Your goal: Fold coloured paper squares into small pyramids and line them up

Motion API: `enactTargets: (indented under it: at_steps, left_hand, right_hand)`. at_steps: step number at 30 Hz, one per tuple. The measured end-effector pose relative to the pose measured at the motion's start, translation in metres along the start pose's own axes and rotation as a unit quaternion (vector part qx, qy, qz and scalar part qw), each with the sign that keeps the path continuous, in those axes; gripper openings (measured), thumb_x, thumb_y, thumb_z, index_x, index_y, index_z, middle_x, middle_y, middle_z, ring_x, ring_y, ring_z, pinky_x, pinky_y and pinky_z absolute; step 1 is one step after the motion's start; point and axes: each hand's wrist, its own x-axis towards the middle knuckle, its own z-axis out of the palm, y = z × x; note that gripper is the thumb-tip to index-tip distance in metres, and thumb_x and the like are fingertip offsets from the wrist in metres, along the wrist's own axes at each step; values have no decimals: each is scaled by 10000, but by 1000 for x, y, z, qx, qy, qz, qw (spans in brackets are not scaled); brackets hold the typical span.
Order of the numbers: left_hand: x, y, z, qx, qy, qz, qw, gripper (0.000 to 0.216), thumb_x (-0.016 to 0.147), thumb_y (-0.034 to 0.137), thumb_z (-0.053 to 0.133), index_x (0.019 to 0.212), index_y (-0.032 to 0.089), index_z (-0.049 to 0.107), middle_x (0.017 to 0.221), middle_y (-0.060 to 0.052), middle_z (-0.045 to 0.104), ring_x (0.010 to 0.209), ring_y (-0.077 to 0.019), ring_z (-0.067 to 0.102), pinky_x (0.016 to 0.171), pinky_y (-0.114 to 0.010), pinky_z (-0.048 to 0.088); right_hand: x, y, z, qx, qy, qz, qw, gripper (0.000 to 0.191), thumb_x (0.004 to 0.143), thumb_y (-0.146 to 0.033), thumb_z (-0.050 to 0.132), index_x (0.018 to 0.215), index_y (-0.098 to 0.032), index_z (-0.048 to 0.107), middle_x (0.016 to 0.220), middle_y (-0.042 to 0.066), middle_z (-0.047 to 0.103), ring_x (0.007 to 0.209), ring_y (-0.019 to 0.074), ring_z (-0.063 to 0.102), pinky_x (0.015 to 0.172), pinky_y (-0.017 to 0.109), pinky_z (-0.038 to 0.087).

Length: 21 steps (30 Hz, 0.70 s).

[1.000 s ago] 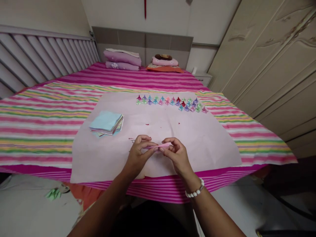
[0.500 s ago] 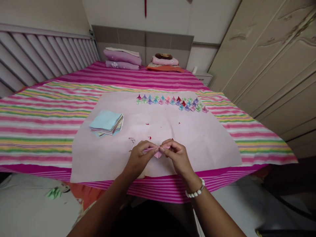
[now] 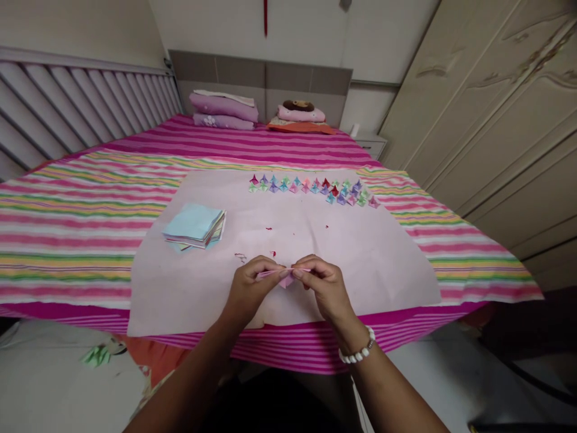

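My left hand (image 3: 249, 287) and my right hand (image 3: 323, 285) meet over the near edge of a large pale pink sheet (image 3: 369, 252) spread on the bed. Both pinch a small pink folded paper (image 3: 285, 276) between thumbs and fingertips, its point hanging down between them. A bead bracelet (image 3: 357, 351) circles my right wrist. A stack of coloured paper squares (image 3: 195, 225), light blue on top, lies to the left of my hands. Several small folded paper shapes (image 3: 313, 187) in mixed colours stand in rows at the sheet's far side.
The bed has a striped pink, green and yellow cover (image 3: 67, 222). Pillows (image 3: 224, 108) and a soft toy (image 3: 299, 105) lie at the headboard. A cream wardrobe (image 3: 496, 108) stands to the right. Green paper scraps (image 3: 95, 355) lie on the floor at lower left.
My hands have drawn closer together, pressing the flat pink strip into a smaller shape with a point hanging down. Nothing else on the bed has moved.
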Motion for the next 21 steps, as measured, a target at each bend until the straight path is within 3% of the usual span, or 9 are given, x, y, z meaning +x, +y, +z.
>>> enactTargets:
  at_steps: [7,12,15,18,21]
  left_hand:
    - [1,3,-5,-12,53,-85,995,253,800,405,641,788,178,752,776,-28,729,812,-195,646,771,-300,474]
    - [2,2,-6,11,66,-89,994,353,852,458,562,820,164,755,810,-42,743,851,-208,658,799,-303,474]
    - [3,3,-4,23,46,-75,996,296,819,422,612,721,173,740,758,-32,734,803,-198,653,757,-293,479]
    - [2,3,0,8,37,-78,996,260,779,392,656,651,173,713,710,-27,717,746,-190,641,712,-295,485]
    - [-1,0,6,-71,25,-117,990,270,705,356,738,902,172,732,856,-43,737,837,-201,653,766,-314,497]
  right_hand:
    - [-1,2,-2,10,-14,21,1000,85,801,-289,696,808,-247,770,769,6,655,588,115,497,579,275,407]
    - [-2,2,-4,-7,-27,39,999,222,879,-358,594,886,-223,771,697,10,647,711,157,562,712,301,431]
    - [-2,0,-5,-25,-27,50,998,159,792,-359,702,863,-230,762,807,21,701,796,176,603,776,319,450]
    - [-2,-1,-3,-40,-30,67,996,132,690,-323,789,743,-215,736,728,9,696,690,160,592,692,304,460]
    - [-2,0,0,-30,-3,57,998,132,701,-316,775,673,-209,703,667,-2,674,642,146,573,657,290,455]
